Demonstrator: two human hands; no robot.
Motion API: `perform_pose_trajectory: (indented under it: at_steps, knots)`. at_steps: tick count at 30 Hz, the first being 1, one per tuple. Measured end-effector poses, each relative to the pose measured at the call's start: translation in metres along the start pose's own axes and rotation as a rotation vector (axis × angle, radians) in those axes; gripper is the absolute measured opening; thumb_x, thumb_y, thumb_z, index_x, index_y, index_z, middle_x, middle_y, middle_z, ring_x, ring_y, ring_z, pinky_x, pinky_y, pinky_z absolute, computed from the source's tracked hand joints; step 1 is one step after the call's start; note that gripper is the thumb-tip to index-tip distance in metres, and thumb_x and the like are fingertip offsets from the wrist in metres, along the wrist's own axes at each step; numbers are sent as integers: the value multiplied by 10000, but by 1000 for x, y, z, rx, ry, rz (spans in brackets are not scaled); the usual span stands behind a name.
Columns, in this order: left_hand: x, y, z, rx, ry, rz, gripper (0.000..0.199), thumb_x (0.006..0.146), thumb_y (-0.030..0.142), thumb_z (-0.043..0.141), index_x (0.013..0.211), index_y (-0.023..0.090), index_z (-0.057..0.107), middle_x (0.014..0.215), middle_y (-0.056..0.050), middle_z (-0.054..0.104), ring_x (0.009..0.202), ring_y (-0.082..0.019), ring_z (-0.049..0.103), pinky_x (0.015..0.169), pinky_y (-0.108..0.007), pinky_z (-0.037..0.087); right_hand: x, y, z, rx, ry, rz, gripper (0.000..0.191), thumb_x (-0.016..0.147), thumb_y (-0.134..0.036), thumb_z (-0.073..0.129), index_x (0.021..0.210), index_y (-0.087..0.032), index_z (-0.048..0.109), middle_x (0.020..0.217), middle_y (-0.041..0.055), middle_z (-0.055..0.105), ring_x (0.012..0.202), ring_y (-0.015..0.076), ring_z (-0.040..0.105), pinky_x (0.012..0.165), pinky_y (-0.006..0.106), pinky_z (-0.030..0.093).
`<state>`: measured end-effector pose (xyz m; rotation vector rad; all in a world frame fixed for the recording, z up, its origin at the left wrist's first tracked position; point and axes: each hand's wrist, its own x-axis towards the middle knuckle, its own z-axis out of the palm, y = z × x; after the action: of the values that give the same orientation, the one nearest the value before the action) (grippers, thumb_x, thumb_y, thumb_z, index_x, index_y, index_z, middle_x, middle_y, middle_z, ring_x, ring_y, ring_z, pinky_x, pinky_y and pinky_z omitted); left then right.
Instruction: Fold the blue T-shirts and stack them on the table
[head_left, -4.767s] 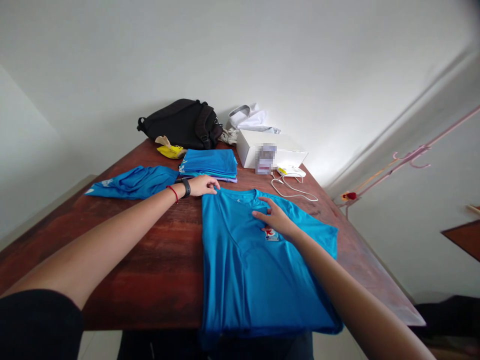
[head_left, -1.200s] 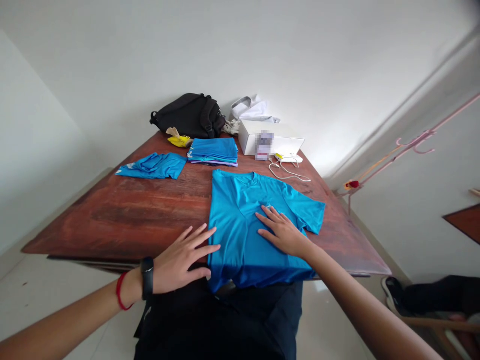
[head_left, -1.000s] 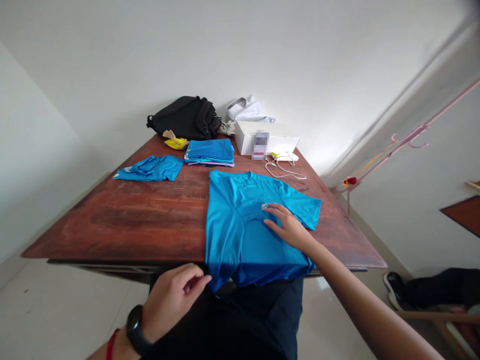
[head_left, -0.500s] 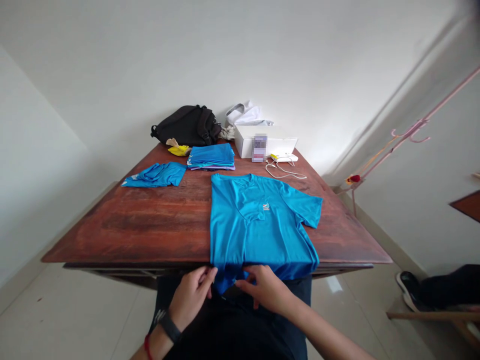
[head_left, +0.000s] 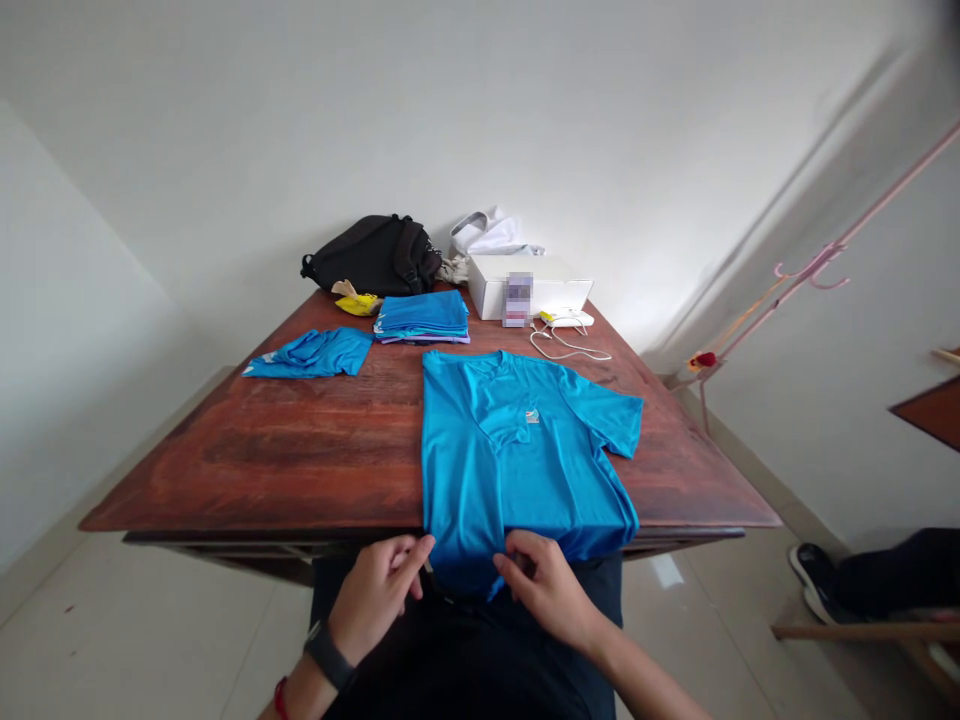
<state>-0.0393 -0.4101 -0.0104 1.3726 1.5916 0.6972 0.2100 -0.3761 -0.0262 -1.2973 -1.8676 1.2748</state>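
A blue T-shirt (head_left: 555, 470) with a small chest logo lies on the table, its collar toward the back. Its left side is folded over the front, one sleeve lying across the chest, while the other sleeve sticks out to the right. The hem drapes over the table's front edge. At the left corner of the hem, my left hand (head_left: 386, 580) pinches the fabric between thumb and fingers. My right hand (head_left: 547, 580) grips the hem at the edge of the folded-over part.
A wooden table (head_left: 322, 440) holds a stack of folded blue shirts (head_left: 422, 315), a crumpled blue garment (head_left: 315, 352), a black backpack (head_left: 375, 255), a yellow item (head_left: 358, 304), a white box (head_left: 559, 285) and a white cable (head_left: 570, 350). A pink stand (head_left: 787, 295) leans at right.
My right hand has moved a little to the right with the hem, spreading the folded-over part wider and flatter. My left hand stays at the left corner.
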Motion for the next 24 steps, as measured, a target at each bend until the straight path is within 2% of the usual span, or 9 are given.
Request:
perform_pose_trajectory:
  at_steps: [2,6,8,14,18,21,24]
  knots:
    - [4,1,7,-72,1,-43,543,922,683,480,752,185,613,587,-17,653,399,-131,511,443,-230,351,-1,0,1,17,-11,2,323,950,-426,565,727,-199,511,572,-27,554,535,129,535,519,224,354]
    - [12,2,25,-232,91,-11,592,892,701,515,589,193,513,508,-8,574,380,-124,496,422,-233,316,1,4,6,76,4,49,371,962,-466,536,705,-206,476,536,-48,489,497,113,462,505,231,316]
    - [14,0,26,-251,129,6,610,897,693,518,541,199,476,479,5,523,389,-122,491,445,-236,333,1,7,5,88,17,66,393,969,-487,520,698,-206,475,538,-45,486,496,113,459,503,234,309]
    - [11,-13,4,-146,43,30,627,893,702,517,521,203,438,464,19,444,429,-125,445,503,-256,327,-2,13,1,-12,-68,66,387,971,-452,523,682,-194,517,580,-15,556,509,120,495,496,235,308]
    - [12,-19,-3,-155,35,31,667,910,727,442,498,203,416,463,22,395,452,-126,406,529,-265,307,0,14,5,-57,-49,63,362,986,-427,496,715,-191,543,628,5,626,522,123,529,502,230,326]
    - [14,-22,-4,-135,98,30,660,910,733,425,512,207,405,477,23,397,465,-130,405,529,-263,303,1,14,2,-96,-24,66,352,985,-409,488,721,-187,558,640,10,637,528,125,546,501,225,335]
    - [12,-20,-8,54,177,86,615,920,693,459,548,204,444,504,11,468,511,-151,481,560,-256,329,-2,7,-8,-140,-79,67,285,959,-359,520,766,-180,629,677,15,659,533,127,568,493,218,349]
